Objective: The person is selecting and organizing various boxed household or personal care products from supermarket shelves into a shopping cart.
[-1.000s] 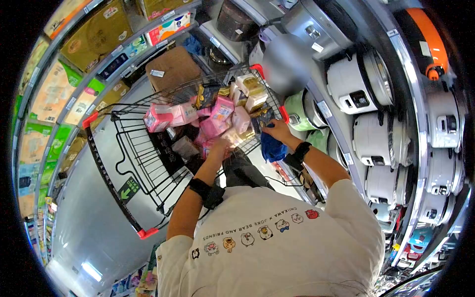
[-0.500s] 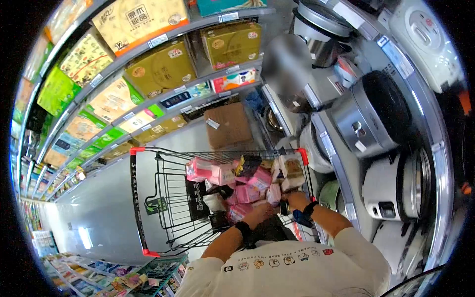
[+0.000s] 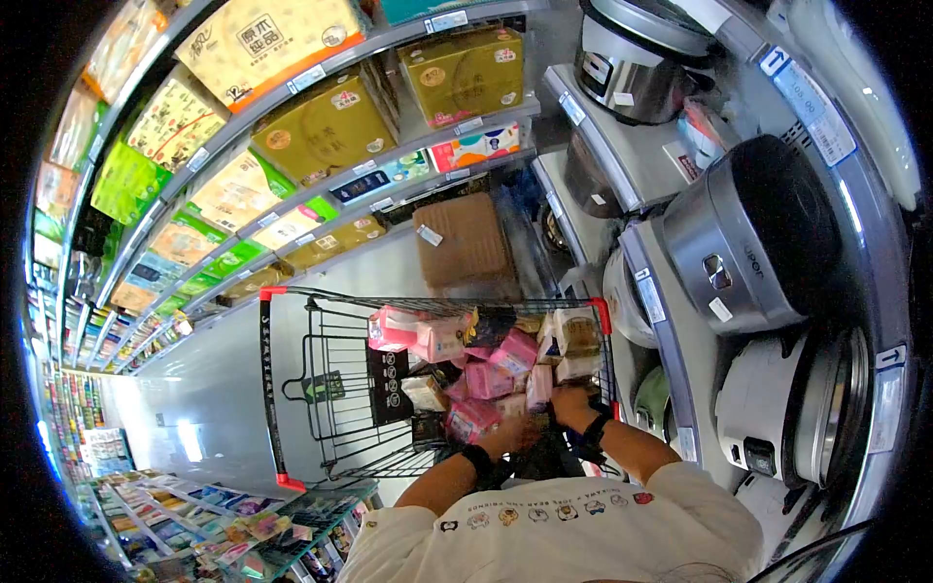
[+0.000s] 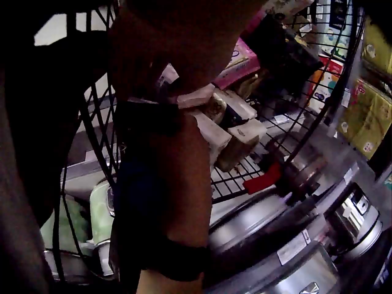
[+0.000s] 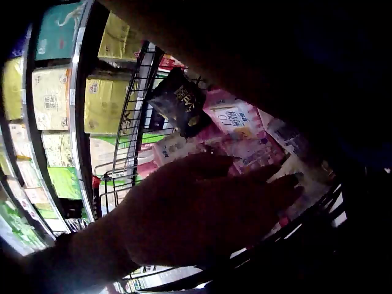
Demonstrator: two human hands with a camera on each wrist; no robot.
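Observation:
A wire shopping cart (image 3: 326,291) stands before me, heaped with pink packs (image 3: 486,379), a black pack (image 3: 489,325) and white-and-brown packs (image 3: 578,340). Over the near side of the heap, my left hand (image 3: 507,435) is blurred in the head view. The right wrist view shows that left hand (image 5: 196,211) with fingers spread loosely over the pink packs. Beside the cart's right end is my right hand (image 3: 575,403). In the dim left wrist view, its curled fingers grip a dark blue cloth-like bundle (image 4: 139,187) hanging beneath; the bundle's lower part is in shadow.
Rice cookers (image 3: 739,253) line the shelves close on the right. Ahead and left, shelves carry tissue packs (image 3: 326,126). Beyond the cart a brown box (image 3: 466,243) sits on the floor. A display of goods (image 3: 243,525) is at the lower left.
My view has swung up toward the shelves, so the cart sits lower. My right hand has drawn in toward my left, and less of the blue bundle shows in the head view.

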